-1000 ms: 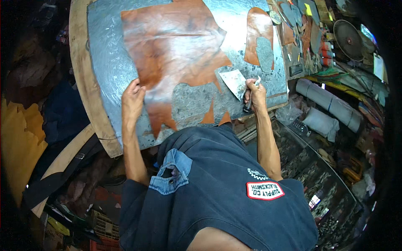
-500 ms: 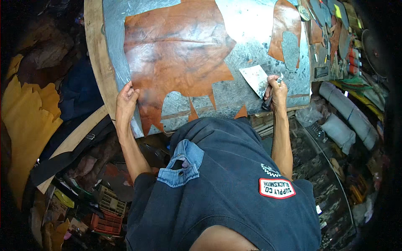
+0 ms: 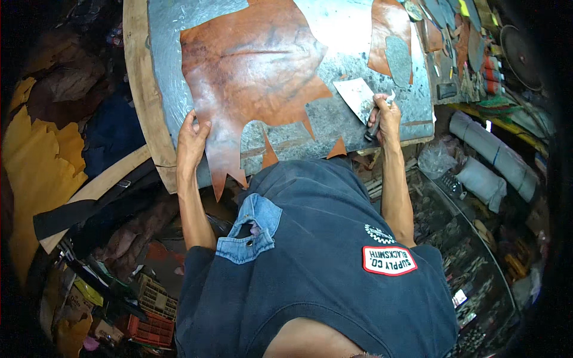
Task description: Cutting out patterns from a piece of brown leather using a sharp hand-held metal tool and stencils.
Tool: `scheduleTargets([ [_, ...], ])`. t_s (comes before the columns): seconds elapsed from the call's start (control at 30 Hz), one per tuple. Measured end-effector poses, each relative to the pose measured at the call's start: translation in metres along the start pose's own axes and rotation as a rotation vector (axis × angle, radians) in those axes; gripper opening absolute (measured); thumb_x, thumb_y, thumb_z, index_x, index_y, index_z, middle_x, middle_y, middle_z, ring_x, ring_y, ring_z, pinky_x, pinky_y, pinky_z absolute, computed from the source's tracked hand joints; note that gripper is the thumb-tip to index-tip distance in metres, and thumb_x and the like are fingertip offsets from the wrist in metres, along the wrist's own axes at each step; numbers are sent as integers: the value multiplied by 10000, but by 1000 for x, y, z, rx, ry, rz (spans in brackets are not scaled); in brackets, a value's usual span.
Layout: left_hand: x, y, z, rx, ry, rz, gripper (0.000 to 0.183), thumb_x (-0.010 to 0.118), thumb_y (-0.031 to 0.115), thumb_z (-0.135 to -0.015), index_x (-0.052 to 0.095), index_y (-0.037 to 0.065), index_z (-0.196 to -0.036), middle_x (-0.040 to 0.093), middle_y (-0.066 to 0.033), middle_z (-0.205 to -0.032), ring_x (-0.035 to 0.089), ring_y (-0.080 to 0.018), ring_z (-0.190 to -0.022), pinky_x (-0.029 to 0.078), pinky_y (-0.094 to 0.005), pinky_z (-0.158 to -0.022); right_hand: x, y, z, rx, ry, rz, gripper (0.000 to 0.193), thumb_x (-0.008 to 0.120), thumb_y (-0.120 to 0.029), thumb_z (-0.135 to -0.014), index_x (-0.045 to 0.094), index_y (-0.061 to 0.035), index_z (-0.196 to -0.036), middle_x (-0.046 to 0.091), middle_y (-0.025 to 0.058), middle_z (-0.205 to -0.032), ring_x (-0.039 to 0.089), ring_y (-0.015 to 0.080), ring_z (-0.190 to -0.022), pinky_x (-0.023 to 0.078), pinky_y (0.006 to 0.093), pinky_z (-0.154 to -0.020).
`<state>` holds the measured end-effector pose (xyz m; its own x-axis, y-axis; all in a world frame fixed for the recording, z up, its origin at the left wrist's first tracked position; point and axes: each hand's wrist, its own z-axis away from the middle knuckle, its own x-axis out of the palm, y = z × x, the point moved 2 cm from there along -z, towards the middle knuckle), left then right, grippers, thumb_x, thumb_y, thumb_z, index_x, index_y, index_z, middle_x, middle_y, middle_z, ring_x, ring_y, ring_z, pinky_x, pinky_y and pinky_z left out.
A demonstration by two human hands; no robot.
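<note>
A large brown leather hide (image 3: 250, 65) with cut-out edges lies on the metal-topped table, its lower points hanging past the near edge. At its left edge, my left hand (image 3: 194, 136) pinches the leather between thumb and fingers. My right hand (image 3: 386, 119) is closed around a dark-handled tool (image 3: 372, 132) whose curved metal tip shows above the fist. Against the same hand is a white flat card (image 3: 356, 99), tilted over the tabletop; the fingers hide part of its edge. A small leather triangle (image 3: 337, 147) lies at the table's near edge.
Another brown leather piece (image 3: 382, 30) lies at the far right with a grey oval template (image 3: 399, 61) on it. A wooden strip (image 3: 145, 77) borders the table's left. Wrapped rolls (image 3: 492, 152) stand to the right; yellow leather (image 3: 42, 173) hangs at the left.
The leather's lower left part has shifted right and toward me, along with my left hand. My right hand keeps the tool and card. The whole view has shifted slightly.
</note>
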<state>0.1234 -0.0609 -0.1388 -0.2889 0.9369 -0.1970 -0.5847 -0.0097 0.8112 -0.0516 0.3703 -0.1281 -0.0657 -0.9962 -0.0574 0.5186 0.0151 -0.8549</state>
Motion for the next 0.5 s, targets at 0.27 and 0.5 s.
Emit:
scheduleTargets([
  [0.27,20,-12,-21,99,-26,183,566,591,62,-944,344,-73,-1435,672,-163,-1145,633,-165,-1013,483,-264,-882,-38,1,12,-111,57,-100,158,649,-172,-900,562,-46,-939,520,21,-580,506,116,-437,438,264,-399],
  [0.5,16,28,-9,179,268,-317,513,603,96,-928,436,-50,-1390,686,-167,-1027,656,-203,-944,502,-290,-848,-92,-13,13,-269,373,528,167,620,-143,-902,618,-25,-1020,611,95,-770,580,193,-623,500,336,-563],
])
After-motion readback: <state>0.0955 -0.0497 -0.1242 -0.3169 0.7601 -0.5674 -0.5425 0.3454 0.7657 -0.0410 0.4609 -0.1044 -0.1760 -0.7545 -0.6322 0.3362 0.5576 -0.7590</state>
